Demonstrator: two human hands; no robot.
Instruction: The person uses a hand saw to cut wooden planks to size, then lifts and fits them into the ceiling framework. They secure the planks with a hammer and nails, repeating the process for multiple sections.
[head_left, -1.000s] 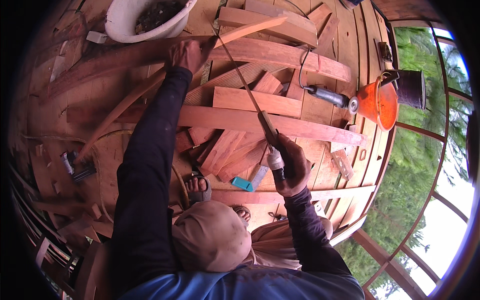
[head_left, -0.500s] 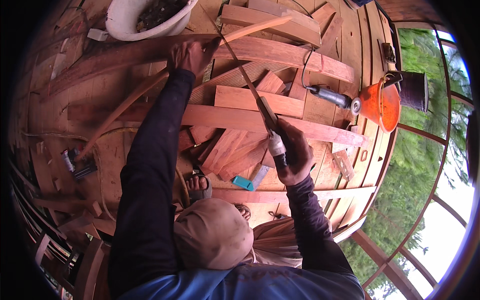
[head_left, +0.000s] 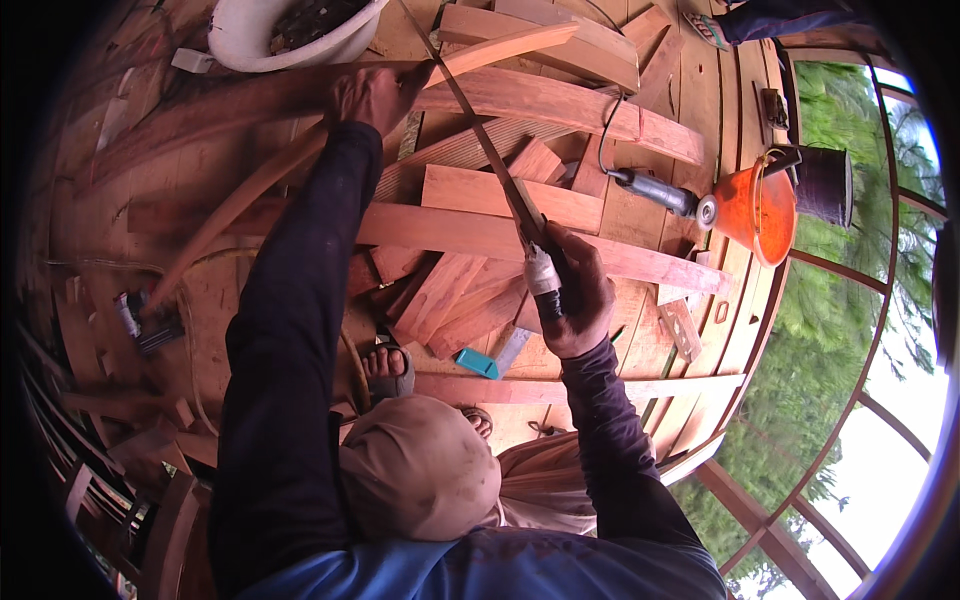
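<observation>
My left hand [head_left: 372,100] is closed around a long, thin wooden strip [head_left: 245,197], which slants from the lower left up to the far right. In my right hand [head_left: 580,295] is the taped handle of a long, narrow machete [head_left: 478,130]. Its blade points away and to the left, crossing the strip just right of my left hand. Whether the edge bites into the wood cannot be made out. Beneath them, a reddish plank [head_left: 560,112] and another plank [head_left: 450,232] lie across the work area.
Wood offcuts [head_left: 460,300] lie between the planks, with a turquoise-handled square [head_left: 478,363] nearby. At right are an angle grinder [head_left: 655,190], an orange bucket [head_left: 750,205] and a dark bucket [head_left: 825,185]. A white basin [head_left: 235,40] stands far left. Another person's leg [head_left: 780,18] shows at the far right.
Another person's foot and trouser leg have come further into view at the far right. My hands, the strip and the machete have shifted only slightly, along with the whole view.
</observation>
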